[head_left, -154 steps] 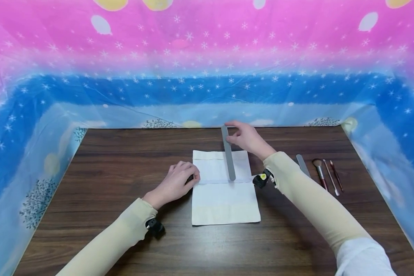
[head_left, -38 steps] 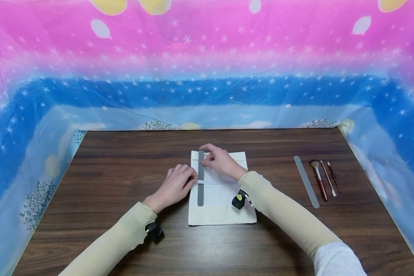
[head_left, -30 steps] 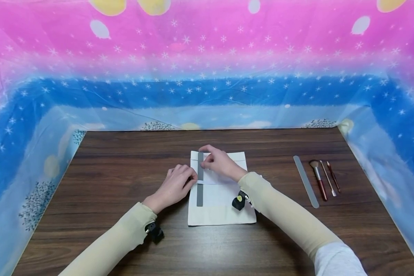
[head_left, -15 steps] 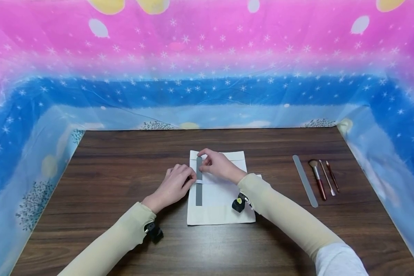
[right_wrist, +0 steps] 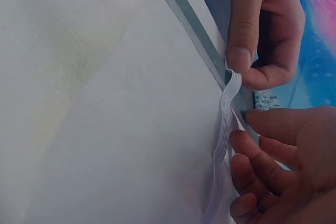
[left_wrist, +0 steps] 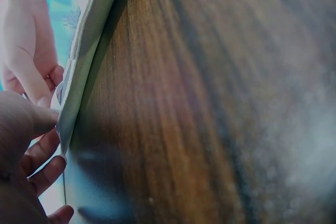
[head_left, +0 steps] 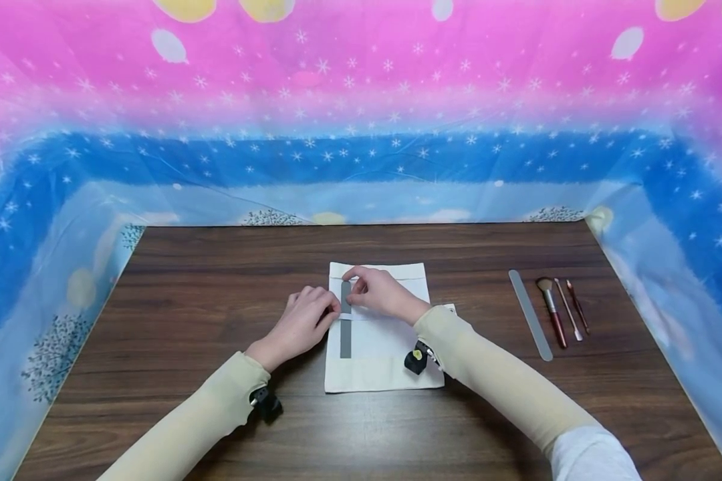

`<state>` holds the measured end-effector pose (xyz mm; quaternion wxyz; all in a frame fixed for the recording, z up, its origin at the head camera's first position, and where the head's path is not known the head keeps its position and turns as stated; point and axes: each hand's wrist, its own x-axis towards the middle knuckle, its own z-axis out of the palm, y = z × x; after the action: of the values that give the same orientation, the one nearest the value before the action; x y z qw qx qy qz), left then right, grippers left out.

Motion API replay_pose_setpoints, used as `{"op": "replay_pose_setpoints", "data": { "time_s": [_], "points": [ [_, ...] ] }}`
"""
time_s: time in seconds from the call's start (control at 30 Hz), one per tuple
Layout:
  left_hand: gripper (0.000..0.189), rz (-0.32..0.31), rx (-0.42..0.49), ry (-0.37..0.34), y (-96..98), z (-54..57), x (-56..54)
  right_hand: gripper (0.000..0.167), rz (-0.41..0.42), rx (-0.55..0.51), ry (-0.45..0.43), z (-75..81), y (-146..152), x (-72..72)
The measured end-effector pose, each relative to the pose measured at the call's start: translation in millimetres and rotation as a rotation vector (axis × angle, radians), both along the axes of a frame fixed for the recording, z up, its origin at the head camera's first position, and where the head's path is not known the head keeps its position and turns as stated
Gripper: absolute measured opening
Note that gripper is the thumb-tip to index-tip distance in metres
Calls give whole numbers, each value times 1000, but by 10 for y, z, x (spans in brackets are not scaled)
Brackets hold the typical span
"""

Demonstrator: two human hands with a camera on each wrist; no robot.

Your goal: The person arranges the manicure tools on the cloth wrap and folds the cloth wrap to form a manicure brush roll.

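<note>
A white cloth organizer (head_left: 385,344) lies flat on the table, with a white elastic band (right_wrist: 223,129) across its middle. A grey nail file (head_left: 345,339) runs lengthwise near the organizer's left edge, passing beneath the band. Its lower end disappears straight-edged at the cream lower strip. My right hand (head_left: 382,292) pinches the file near its upper end between thumb and fingers. At the organizer's left edge, my left hand (head_left: 303,319) pinches the cloth edge beside the band; the left wrist view shows thumb and fingers on that edge.
To the right on the wooden table (head_left: 216,267) lie a second grey nail file (head_left: 531,315), a makeup brush (head_left: 551,312) with a red handle, and two slim tools, one metal-tipped (head_left: 568,309) and one dark red (head_left: 577,307). A patterned curtain (head_left: 361,157) surrounds the table.
My right hand has carried the nail file from above the organizer to its left side and under the band. Lately the file has slid toward me, its rounded lower tip going out of sight.
</note>
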<state>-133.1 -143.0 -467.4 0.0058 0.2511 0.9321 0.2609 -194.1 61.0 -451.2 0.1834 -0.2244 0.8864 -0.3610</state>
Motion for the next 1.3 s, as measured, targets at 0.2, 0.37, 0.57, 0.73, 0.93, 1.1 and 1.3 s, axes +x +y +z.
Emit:
{"op": "replay_pose_setpoints", "data": {
  "time_s": [0.2, 0.37, 0.57, 0.73, 0.93, 1.1, 1.3],
  "points": [
    [5, 0, 6, 0, 3, 2, 6, 41, 5, 12, -6, -9, 7, 25],
    [6, 3, -3, 13, 1, -15, 6, 39, 15, 28, 10, 0, 8, 47],
    [7, 7, -18, 4, 1, -27, 17, 40, 24, 58, 6, 6, 5, 56],
    [9, 8, -26, 11, 14, -24, 20, 42, 24, 61, 8, 2, 41, 57],
    [6, 1, -44, 21, 25, -29, 25, 38, 5, 24, 50, 28, 187, 80],
    [7, 7, -53, 26, 35, -20, 24, 34, -12, 13, 98, 52, 341, 81],
    [3, -17, -69, 24, 76, 7, 36, 33, -32, 13, 102, 81, 555, 115]
  ]
}}
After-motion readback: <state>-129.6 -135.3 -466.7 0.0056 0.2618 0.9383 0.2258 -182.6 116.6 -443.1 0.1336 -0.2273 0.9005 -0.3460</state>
